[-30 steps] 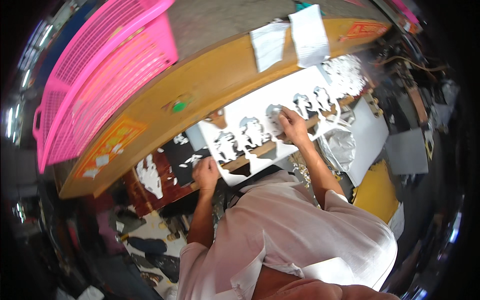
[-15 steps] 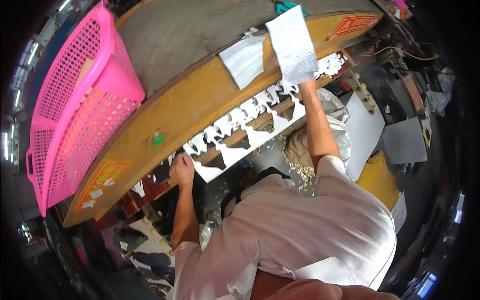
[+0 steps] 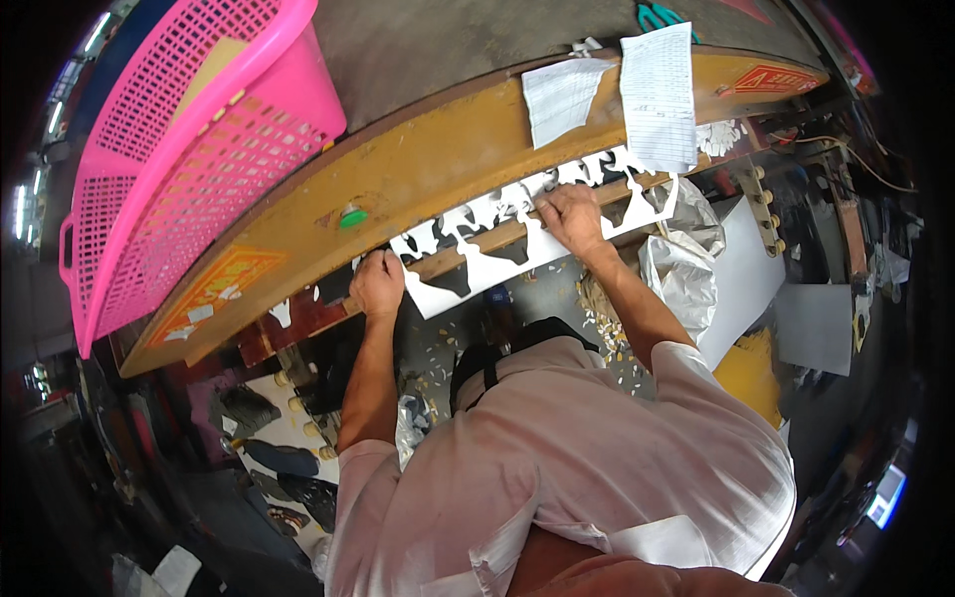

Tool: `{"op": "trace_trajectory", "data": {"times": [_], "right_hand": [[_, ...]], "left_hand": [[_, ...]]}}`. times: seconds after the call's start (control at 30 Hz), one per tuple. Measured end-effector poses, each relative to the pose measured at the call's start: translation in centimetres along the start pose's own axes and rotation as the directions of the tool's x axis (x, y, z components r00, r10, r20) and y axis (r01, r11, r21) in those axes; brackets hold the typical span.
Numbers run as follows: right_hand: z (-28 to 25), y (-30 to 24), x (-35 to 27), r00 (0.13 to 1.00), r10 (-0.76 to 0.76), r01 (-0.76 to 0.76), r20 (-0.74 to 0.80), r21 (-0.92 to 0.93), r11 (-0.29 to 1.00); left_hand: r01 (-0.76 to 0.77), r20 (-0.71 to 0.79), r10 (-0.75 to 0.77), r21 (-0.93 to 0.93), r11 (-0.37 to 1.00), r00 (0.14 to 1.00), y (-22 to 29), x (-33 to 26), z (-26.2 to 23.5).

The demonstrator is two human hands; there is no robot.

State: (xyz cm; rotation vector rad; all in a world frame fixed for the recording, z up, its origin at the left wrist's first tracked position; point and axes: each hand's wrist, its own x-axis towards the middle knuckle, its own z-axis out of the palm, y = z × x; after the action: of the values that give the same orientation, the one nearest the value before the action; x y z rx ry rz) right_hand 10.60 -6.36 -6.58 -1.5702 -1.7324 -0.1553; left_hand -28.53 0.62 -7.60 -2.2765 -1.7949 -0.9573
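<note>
A white sheet (image 3: 497, 267) with many cut-out holes lies over a wooden bar under the yellow machine beam (image 3: 438, 169). My left hand (image 3: 378, 284) grips the sheet's left end at the edge of the beam. My right hand (image 3: 570, 217) presses flat on the sheet's right part, fingers spread toward the beam. Most of the sheet is hidden beneath the beam; only its near strip shows.
A pink plastic basket (image 3: 169, 159) stands on the machine top at the left. Two paper slips (image 3: 622, 85) hang over the beam's front. A silver bag (image 3: 681, 274), white sheets (image 3: 746, 269) and small offcuts lie to the right and on the floor.
The white sheet has slid farther under the yellow beam, so less of it shows. Both my hands have moved forward with it toward the beam.
</note>
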Motion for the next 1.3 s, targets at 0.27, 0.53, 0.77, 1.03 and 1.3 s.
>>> {"op": "trace_trajectory", "data": {"times": [0.27,0.53,0.77,1.03,1.3], "right_hand": [[-0.3,0.4,0.1,0.995,0.081,-0.082,0.065,0.0,0.997],[-5.8,-3.2,-4.8,0.917,0.236,-0.246,0.321,-0.009,0.969],[-5.9,-11.1,-3.8,0.93,0.197,-0.266,0.309,0.2,0.943],[3.3,-21.9,-7.8,0.932,-0.028,0.07,0.361,-0.104,0.992],[-3.6,-20.2,-13.4,0.884,0.155,-0.367,0.44,0.45,0.814]], "left_hand": [[0.044,0.004,-0.044,-0.031,0.999,0.999,0.4,-0.4,-0.4],[0.063,-0.012,-0.067,-0.224,0.973,0.998,2.2,-8.7,-3.3],[0.054,-0.055,-0.09,-0.473,0.879,0.994,5.6,-14.5,-7.2],[-0.309,-0.128,0.284,-0.283,0.908,0.95,7.6,-19.2,-7.5],[-0.272,-0.111,0.251,-0.263,0.926,0.962,9.6,-27.3,-9.7]]}}
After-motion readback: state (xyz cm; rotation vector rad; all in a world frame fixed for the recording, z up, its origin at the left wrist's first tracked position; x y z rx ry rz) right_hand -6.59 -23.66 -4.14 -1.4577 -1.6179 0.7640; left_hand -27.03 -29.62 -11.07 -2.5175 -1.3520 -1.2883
